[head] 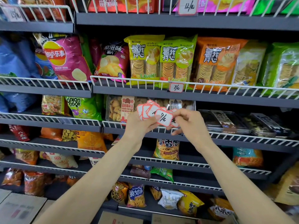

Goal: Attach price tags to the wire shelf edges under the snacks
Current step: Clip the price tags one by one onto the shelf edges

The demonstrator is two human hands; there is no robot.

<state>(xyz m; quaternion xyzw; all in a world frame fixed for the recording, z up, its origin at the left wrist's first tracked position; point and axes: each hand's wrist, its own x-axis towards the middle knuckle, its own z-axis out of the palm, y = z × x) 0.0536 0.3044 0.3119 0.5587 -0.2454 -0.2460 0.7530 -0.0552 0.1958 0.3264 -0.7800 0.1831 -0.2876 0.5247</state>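
My left hand [140,125] holds a fanned stack of white price tags with red borders [148,110] in front of the shelves. My right hand [186,122] pinches the front tag [163,118], which has a handwritten price on it. Both hands hover before the white wire shelf edge [113,124] under the clear boxes of pastries [118,109]. One tag reading 7 [176,87] hangs on the wire edge below the yellow crisp packs [143,60]. Another tag reading 12 [188,5] hangs on the top shelf's wire edge.
Dark shelves with white wire fronts hold snack bags: Lay's [64,59], onion rings [82,107], dark biscuit trays [234,122]. Cardboard boxes [21,207] lie on the floor at lower left. A blurred tag [13,14] hangs at upper left.
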